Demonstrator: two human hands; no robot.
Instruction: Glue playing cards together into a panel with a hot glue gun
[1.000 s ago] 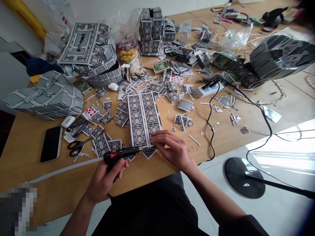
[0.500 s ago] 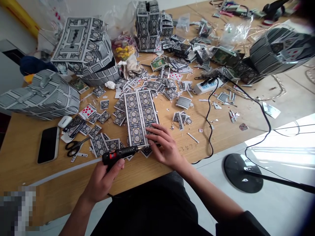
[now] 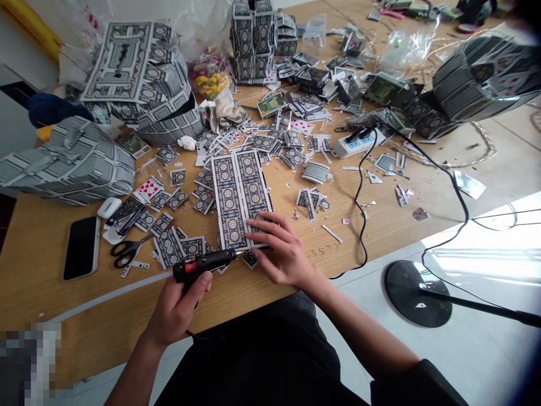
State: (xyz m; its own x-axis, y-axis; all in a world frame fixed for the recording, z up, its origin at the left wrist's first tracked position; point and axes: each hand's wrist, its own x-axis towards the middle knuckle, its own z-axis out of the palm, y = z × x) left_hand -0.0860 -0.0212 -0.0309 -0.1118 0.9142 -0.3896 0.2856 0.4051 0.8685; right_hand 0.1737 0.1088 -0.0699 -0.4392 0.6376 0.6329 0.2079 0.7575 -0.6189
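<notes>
A black glue gun (image 3: 205, 264) is held in my left hand (image 3: 180, 307), its metal tip at the near edge of a long panel of patterned playing cards (image 3: 230, 194). My right hand (image 3: 285, 251) lies with fingers spread over the panel's lower right part, touching it. Cut card pieces (image 3: 169, 248) lie beside and partly under the panel. Whether the tip touches the card cannot be made out.
Black scissors (image 3: 124, 254) and a phone (image 3: 82, 248) lie at the left. Large card-built shapes (image 3: 122, 67) stand behind. A power strip (image 3: 355, 145) with black cables sits right of centre. A round black stand base (image 3: 416, 293) is on the floor.
The view has shifted slightly. Both hands keep nearly the same places at the panel, and the glue gun's tip has moved very slightly left.
</notes>
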